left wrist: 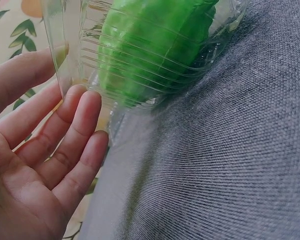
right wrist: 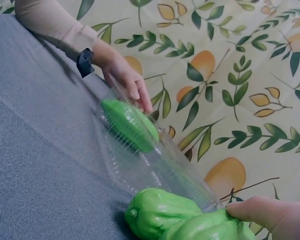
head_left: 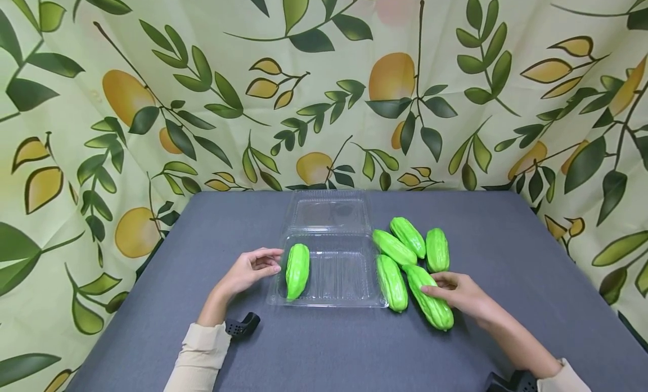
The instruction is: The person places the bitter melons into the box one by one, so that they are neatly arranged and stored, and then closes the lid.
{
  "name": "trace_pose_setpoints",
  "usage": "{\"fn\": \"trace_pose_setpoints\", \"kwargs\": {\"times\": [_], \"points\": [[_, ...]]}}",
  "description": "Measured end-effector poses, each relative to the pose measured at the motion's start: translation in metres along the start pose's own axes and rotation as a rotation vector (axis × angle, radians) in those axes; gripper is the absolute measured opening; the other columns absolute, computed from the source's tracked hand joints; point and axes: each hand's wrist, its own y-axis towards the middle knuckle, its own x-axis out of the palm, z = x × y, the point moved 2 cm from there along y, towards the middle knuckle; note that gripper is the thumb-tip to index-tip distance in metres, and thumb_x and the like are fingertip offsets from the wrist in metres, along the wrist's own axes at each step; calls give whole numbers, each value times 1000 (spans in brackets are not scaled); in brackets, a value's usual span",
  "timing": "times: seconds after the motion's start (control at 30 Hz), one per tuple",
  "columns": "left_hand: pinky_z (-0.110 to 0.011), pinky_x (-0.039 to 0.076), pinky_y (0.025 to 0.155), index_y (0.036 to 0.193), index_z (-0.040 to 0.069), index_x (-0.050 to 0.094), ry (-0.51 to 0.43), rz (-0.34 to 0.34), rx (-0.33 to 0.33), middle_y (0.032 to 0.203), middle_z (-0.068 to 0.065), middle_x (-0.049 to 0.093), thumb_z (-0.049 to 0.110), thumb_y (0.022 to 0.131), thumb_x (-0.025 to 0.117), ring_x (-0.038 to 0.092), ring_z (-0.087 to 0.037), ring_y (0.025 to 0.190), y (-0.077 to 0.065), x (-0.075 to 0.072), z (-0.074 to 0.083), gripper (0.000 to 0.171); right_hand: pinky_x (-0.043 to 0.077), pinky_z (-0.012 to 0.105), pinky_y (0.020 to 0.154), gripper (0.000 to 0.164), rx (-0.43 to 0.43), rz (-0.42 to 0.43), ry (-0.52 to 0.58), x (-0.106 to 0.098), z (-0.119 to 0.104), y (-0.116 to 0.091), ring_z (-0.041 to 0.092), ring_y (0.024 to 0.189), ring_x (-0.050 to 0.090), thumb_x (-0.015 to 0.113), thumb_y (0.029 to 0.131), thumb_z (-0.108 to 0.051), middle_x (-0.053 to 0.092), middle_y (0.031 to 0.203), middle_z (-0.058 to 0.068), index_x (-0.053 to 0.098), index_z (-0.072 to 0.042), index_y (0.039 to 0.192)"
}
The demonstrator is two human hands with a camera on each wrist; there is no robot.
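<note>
My right hand (head_left: 460,293) grips a green ridged bitter melon (head_left: 430,302), thumb on top and fingers along its far side. In the right wrist view the thumb (right wrist: 260,210) lies on this bitter melon (right wrist: 207,228). At the left rim of a clear plastic clamshell box (head_left: 344,274), my left hand (head_left: 251,268) has its fingertips right at the edge, fingers loosely bent. One bitter melon (head_left: 297,271) lies lengthwise in the left end of the box. Through the clear wall, the left wrist view shows that bitter melon (left wrist: 150,50) beside the left fingers (left wrist: 87,107).
Several more bitter melons (head_left: 437,250) lie grouped right of the box, one (head_left: 392,282) against its right side. The box's lid (head_left: 330,211) is folded back behind it. A grey cloth covers the table (head_left: 324,352); a leaf-and-fruit patterned curtain (head_left: 334,60) hangs around it.
</note>
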Motion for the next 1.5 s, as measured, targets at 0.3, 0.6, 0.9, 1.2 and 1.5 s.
{"fn": "trace_pose_setpoints", "kwargs": {"times": [0.3, 0.6, 0.9, 1.2, 1.5], "points": [[-13, 53, 80, 126, -11, 56, 0, 2, 0, 117, -35, 59, 6, 88, 67, 60, 5, 89, 0, 1, -1, 42, 48, 25, 73, 71, 12, -7, 8, -2, -9, 0, 12, 96, 56, 61, 93, -35, 57, 130, 28, 38, 13, 139], [-13, 53, 80, 125, -10, 56, 2, 6, 6, 118, -35, 59, 5, 88, 67, 60, 6, 89, 1, 0, -2, 42, 53, 37, 87, 72, 11, -7, 19, -2, -18, 4, 38, 122, 53, 56, 95, -38, 44, 143, 32, 34, 12, 142], [-13, 53, 80, 126, -10, 56, 8, -5, 5, 118, -34, 59, 7, 89, 67, 60, 5, 90, 1, 0, -3, 42, 53, 40, 93, 71, -2, 19, 58, 2, -27, 7, 41, 130, 47, 56, 95, -38, 41, 145, 32, 35, 12, 141], [-13, 52, 78, 126, -12, 55, -1, 2, 11, 109, -33, 60, 3, 88, 66, 60, 5, 86, 0, 1, -1, 42, 54, 41, 95, 71, -21, 10, 109, 6, -38, 10, 40, 130, 48, 57, 95, -37, 40, 146, 31, 36, 12, 141], [-13, 52, 77, 125, -12, 55, -8, 10, 10, 105, -28, 60, 3, 88, 67, 60, 4, 85, 0, 1, -1, 42, 51, 44, 100, 69, -30, -2, 160, 16, -48, 12, 39, 132, 46, 59, 94, -35, 41, 146, 29, 38, 11, 141]]}}
